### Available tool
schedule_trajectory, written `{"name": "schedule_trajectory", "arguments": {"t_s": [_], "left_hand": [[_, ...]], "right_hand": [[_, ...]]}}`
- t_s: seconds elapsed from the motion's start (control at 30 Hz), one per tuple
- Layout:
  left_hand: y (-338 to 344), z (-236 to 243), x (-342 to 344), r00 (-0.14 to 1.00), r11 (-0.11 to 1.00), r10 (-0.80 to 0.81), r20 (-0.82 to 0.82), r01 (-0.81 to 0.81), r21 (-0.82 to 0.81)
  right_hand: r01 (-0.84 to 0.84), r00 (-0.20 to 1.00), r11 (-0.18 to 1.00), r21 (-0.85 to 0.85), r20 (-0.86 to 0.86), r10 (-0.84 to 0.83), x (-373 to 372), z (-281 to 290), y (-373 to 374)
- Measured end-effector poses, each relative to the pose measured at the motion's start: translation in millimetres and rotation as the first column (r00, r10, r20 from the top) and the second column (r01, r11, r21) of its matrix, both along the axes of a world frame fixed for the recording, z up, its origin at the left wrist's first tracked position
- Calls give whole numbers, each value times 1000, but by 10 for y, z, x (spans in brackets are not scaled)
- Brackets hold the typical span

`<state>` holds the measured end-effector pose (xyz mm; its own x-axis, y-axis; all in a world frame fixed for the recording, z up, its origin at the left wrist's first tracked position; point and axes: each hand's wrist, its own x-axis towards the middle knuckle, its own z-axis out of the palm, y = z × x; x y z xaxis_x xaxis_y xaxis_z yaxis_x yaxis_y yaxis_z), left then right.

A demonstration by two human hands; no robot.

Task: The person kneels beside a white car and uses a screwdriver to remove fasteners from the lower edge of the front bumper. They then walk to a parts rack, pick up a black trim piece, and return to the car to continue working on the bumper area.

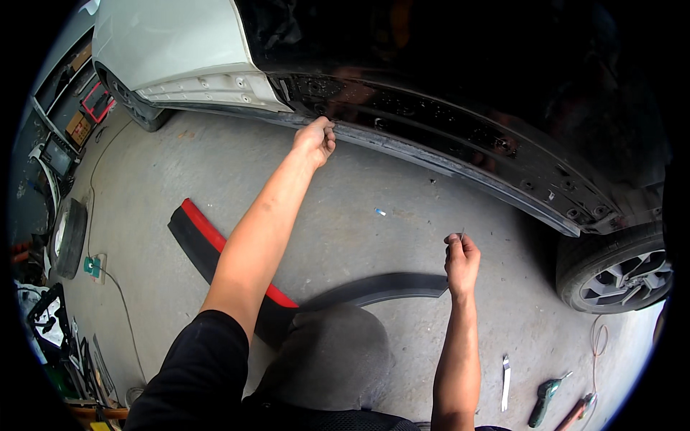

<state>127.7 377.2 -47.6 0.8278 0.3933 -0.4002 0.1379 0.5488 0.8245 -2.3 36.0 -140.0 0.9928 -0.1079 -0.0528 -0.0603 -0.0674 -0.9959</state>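
Curling left hand (316, 141) into a loose fist at the sill (424, 162) of the car (172, 43), near where white meets black bodywork. Not able to tell from here: contact with sill, or anything gripped inside. Holding right hand (462, 264) lower, over the concrete floor (345, 237), well apart from left, clamping a small thin piece (462, 234) in a pinch, pointing it upward. Seeing on the floor: black-and-red trim piece (192, 233) partly behind left arm, curved black strip (392, 285) beside the knee (330, 345), small blue-and-white bit (379, 212) between the hands, pale flat strip (506, 381) and green tool (546, 401) at lower right. Checking for text: seeing dark marks on cardboard box (77, 128) at far left, too small to read.
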Motion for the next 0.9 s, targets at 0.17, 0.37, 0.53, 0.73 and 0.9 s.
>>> {"name": "schedule_trajectory", "arguments": {"t_s": [0.17, 0.37, 0.53, 0.73, 0.9], "left_hand": [[-9, 18, -83, 998, 983, -61, 17, 57, 175], [65, 5, -131, 994, 995, -97, 51, 98, -17], [155, -36, 27, 996, 992, -92, -17, 90, -90], [167, -87, 103, 996, 992, -91, -20, 92, 84], [43, -24, -11, 998, 946, -62, -11, 63, 319]], "right_hand": [[3, 1000, 1000, -3, 8, -3, 12, -13, 2], [22, 1000, 1000, -5, -19, -22, 3, 28, 13], [27, 1000, 1000, -7, -6, -27, 5, 3, -16], [20, 1000, 999, -42, -14, -21, 8, -52, 30], [36, 999, 998, -53, -1, -37, 4, 16, 7]]}}
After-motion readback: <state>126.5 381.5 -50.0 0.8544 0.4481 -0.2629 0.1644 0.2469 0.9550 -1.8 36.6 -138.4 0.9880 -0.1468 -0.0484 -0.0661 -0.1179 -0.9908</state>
